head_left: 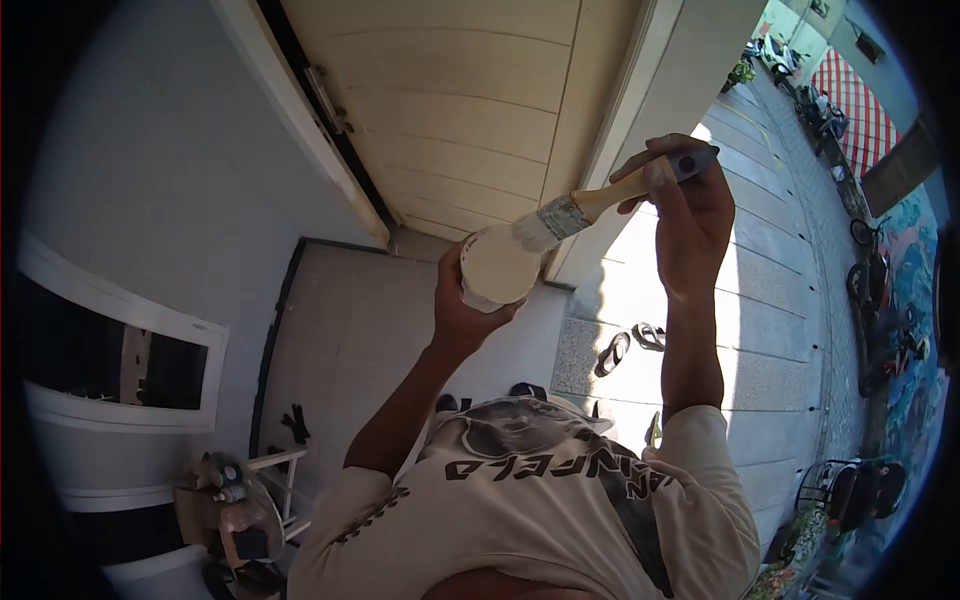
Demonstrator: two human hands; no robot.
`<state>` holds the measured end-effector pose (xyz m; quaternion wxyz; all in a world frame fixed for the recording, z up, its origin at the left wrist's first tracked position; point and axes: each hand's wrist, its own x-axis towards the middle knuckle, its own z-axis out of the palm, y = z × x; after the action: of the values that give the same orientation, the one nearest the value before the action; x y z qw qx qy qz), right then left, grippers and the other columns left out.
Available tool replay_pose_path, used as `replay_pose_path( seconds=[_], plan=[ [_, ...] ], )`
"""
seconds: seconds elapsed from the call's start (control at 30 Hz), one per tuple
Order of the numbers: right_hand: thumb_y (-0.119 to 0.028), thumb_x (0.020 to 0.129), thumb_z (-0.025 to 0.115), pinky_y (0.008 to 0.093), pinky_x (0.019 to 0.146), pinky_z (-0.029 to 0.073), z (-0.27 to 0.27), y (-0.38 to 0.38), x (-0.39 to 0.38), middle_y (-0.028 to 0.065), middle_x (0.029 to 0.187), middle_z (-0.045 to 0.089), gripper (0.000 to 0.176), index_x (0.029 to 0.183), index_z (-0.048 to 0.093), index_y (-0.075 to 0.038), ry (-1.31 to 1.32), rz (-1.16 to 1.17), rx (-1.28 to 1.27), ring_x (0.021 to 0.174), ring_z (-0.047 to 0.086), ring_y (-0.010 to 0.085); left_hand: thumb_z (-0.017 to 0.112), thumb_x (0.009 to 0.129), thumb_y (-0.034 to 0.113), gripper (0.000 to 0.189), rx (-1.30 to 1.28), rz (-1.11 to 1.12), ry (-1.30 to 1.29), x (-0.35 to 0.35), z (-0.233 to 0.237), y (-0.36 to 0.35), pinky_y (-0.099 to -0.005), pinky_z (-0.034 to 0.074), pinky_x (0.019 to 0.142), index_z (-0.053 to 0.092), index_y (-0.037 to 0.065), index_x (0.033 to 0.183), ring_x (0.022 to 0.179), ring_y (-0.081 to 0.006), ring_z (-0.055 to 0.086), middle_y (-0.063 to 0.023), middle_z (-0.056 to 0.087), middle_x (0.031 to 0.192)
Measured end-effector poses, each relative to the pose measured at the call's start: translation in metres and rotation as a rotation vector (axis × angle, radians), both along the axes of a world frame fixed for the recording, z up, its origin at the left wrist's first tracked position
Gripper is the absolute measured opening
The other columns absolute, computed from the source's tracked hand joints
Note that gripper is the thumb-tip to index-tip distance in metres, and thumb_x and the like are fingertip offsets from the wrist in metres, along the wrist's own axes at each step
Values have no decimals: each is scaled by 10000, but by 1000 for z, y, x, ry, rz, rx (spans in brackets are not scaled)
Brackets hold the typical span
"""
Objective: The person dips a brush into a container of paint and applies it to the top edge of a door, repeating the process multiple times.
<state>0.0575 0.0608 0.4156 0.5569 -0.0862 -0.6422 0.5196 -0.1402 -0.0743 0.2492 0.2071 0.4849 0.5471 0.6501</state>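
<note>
1. While the left hand (pixel 460 305) is up in front of the chest, its grip is clamped around a small pale cup (pixel 497 270). The cup's open top shows cream-coloured paint.
2. The right hand (pixel 690 215) is higher and further right. Its grip is closed on the wooden handle of a flat paintbrush (pixel 592 203), near the handle's dark end.
3. The paintbrush slants down to the left, and its cream-coated bristles touch the rim of the cup, over the paint.
4. Behind both hands stands a cream panelled door (pixel 470 100). A metal hinge (pixel 328 100) sits on its left edge and a pale door frame (pixel 645 110) on its right.
5. A grey wall (pixel 150 170) fills the left side, with a dark opening framed in white low on it.
6. Under the cup lies a grey floor (pixel 350 330) edged by a dark strip.
7. To the right, sunlit paving (pixel 770 300) runs off along the building, with a pair of sandals (pixel 630 345) on it, well apart from the cup.
8. A pale shirt (pixel 540 510) with dark lettering covers the bottom of the view.
9. At the bottom left a white stand (pixel 285 475) sits beside some clutter too dim to make out.
10. Parked scooters (pixel 775 55) show small at the top right.
</note>
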Motion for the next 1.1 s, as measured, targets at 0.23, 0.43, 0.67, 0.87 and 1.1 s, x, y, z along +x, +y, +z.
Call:
replay_pose_path(
  seconds=[0.23, 0.43, 0.67, 0.87, 1.1],
  plan=[
    [-9, 864, 686, 281, 778, 567, 7, -3, -2, 88, 917, 703, 178, 1038, 648, -5, -461, 214, 188, 856, 705, 160, 903, 641, 78, 1007, 77, 48, 211, 18, 2, 15, -434, 439, 1092, 265, 47, 1419, 1292, -261, 491, -157, 452, 1369],
    [-101, 833, 748, 312, 635, 539, -5, -3, -14, 92, 849, 689, 197, 987, 679, -2, -685, 65, 541, 738, 689, 200, 907, 644, 95, 984, 187, 48, 281, 22, 6, 19, -437, 458, 1084, 281, 59, 1403, 1308, -296, 491, -196, 422, 1439],
    [-100, 795, 758, 348, 603, 530, -19, -1, -17, 102, 815, 677, 177, 946, 705, -24, -694, 65, 503, 679, 675, 245, 897, 595, 29, 1017, 181, 41, 252, 28, 14, 19, -440, 410, 1127, 297, 78, 1416, 1332, -304, 474, -181, 428, 1457],
    [-82, 770, 759, 367, 602, 533, -27, 0, -17, 105, 801, 671, 192, 947, 713, -25, -680, 53, 574, 681, 673, 267, 898, 612, 51, 1007, 181, 34, 254, 29, 14, 22, -453, 406, 1128, 284, 74, 1411, 1328, -302, 476, -181, 421, 1460],
    [-151, 791, 804, 276, 581, 459, -19, 11, -6, 74, 803, 706, 230, 961, 720, -22, -644, -33, 318, 632, 571, 135, 878, 629, 37, 983, 170, 45, 229, 28, 13, 25, -463, 389, 1138, 284, 71, 1411, 1343, -300, 459, -192, 413, 1466]
  ],
)
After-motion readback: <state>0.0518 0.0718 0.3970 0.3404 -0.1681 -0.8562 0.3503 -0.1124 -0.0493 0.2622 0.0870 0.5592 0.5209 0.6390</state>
